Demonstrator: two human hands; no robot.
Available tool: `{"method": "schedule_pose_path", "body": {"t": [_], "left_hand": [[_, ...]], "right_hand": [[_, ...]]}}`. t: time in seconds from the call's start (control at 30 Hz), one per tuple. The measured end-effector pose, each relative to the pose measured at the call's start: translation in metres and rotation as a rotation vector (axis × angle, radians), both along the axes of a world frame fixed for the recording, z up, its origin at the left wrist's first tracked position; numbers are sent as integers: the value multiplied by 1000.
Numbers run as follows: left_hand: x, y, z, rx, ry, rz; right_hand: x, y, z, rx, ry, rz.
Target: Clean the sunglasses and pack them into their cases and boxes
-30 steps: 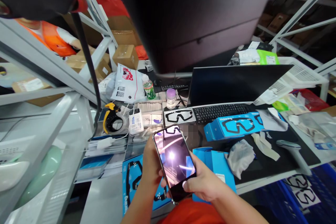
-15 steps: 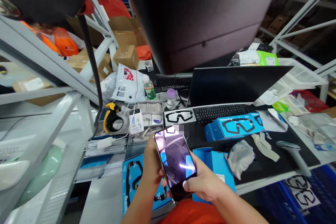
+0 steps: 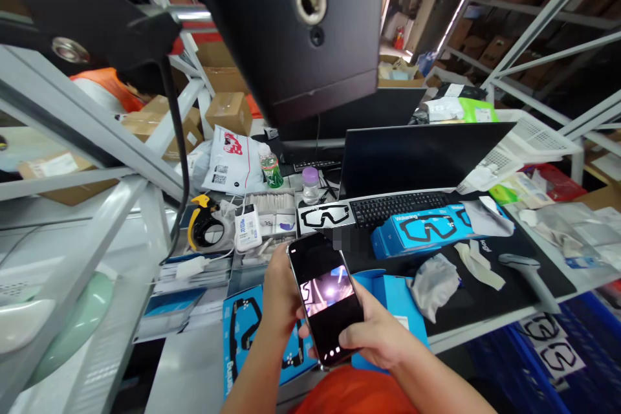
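Observation:
A smartphone point(image 3: 325, 330) is held upright-tilted between both hands, its black screen carrying a landscape picture across the middle. My left hand point(image 3: 284, 291) is wrapped round its left edge, with some fingertips showing beneath. My right hand point(image 3: 376, 330) grips the lower right side, and its thumb rests over the screen near the bottom. Below the phone, a blue box printed with goggles point(image 3: 242, 323) lies on the left, and an open blue box point(image 3: 402, 304) sits on the right. A white card with black goggles point(image 3: 325, 215) is just beyond the phone.
A monitor point(image 3: 422, 155) and keyboard point(image 3: 400, 207) stand ahead, with blue goggle boxes point(image 3: 427, 229) in front. A scanner point(image 3: 531, 275) and crumpled bag point(image 3: 434, 288) lie right. A tape dispenser point(image 3: 201, 223) and bottle point(image 3: 272, 168) are left. A dark device point(image 3: 301, 45) overhangs.
The phone screen has gone from a full bright view to a smaller landscape picture on black. My view has shifted slightly; both hands keep their hold. A person leans in at the far left.

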State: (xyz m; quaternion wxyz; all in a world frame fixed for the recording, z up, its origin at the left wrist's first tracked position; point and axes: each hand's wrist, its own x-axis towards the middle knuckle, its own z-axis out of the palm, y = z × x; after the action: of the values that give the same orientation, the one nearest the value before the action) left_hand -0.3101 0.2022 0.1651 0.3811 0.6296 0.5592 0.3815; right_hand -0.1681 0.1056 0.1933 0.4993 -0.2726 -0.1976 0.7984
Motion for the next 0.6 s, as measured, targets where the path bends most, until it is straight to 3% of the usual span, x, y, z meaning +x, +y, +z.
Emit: {"method": "schedule_pose_path", "body": {"t": [0.27,0.43,0.6], "left_hand": [[5,-8,-5,151,147,-28],[8,-20,-8,281,206,15],[15,-33,-15,117,104,137]], "right_hand": [[18,-33,9,43,-64,-85],[46,-77,-2,62,-74,-189],[90,-141,-21,15,-75,-335]]}}
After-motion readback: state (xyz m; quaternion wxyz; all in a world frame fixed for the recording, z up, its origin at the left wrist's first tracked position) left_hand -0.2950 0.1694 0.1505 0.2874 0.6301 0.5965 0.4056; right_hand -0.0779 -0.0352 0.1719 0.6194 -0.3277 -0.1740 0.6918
